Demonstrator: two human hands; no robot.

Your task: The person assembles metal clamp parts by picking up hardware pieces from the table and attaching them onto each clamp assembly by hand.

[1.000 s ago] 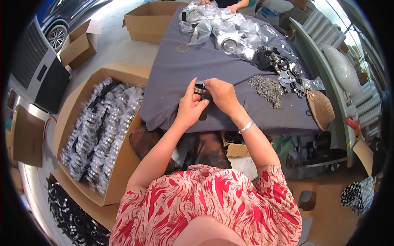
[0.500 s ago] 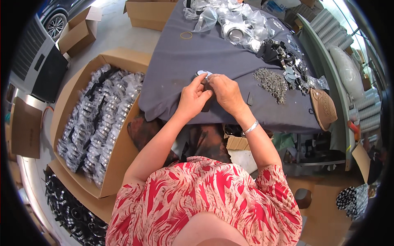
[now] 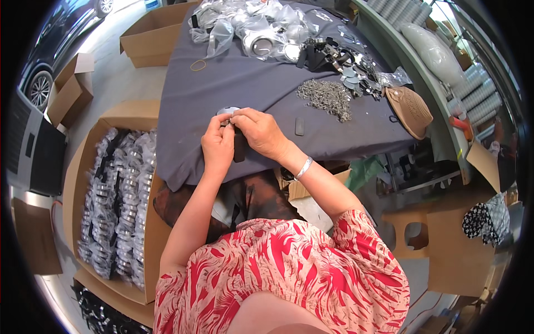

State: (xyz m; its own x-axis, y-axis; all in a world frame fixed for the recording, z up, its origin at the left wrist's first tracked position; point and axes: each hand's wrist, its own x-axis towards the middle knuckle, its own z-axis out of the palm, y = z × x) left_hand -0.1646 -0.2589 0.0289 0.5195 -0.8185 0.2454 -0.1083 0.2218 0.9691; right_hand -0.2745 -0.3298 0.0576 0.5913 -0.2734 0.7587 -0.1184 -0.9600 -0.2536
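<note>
Near the front edge of the cloth-covered table (image 3: 183, 122), both my hands are closed at the fingertips round a small round silver-faced piece (image 3: 228, 111). A dark strap-like part (image 3: 239, 149) hangs below it, between my hands. My left hand (image 3: 218, 146) pinches from the left, thumb and forefinger close together. From the right, my right hand (image 3: 260, 133) presses its thumb and forefinger against the same spot. The fingers hide most of the piece, and its exact kind does not show. To the right, a small dark flat bar (image 3: 299, 126) lies on the cloth.
A heap of small metal links (image 3: 325, 99) lies right of my hands. Beyond are dark straps with silver discs (image 3: 350, 72) and plastic-bagged metal parts (image 3: 261, 42). A straw hat (image 3: 409, 111) sits at the right edge. At left stands a carton (image 3: 150, 239) of wrapped silver pieces.
The whole view has swung, so the table and hands sit further left in it. My left fingers and thumb have drawn closer together on the piece; both hands stay on it.
</note>
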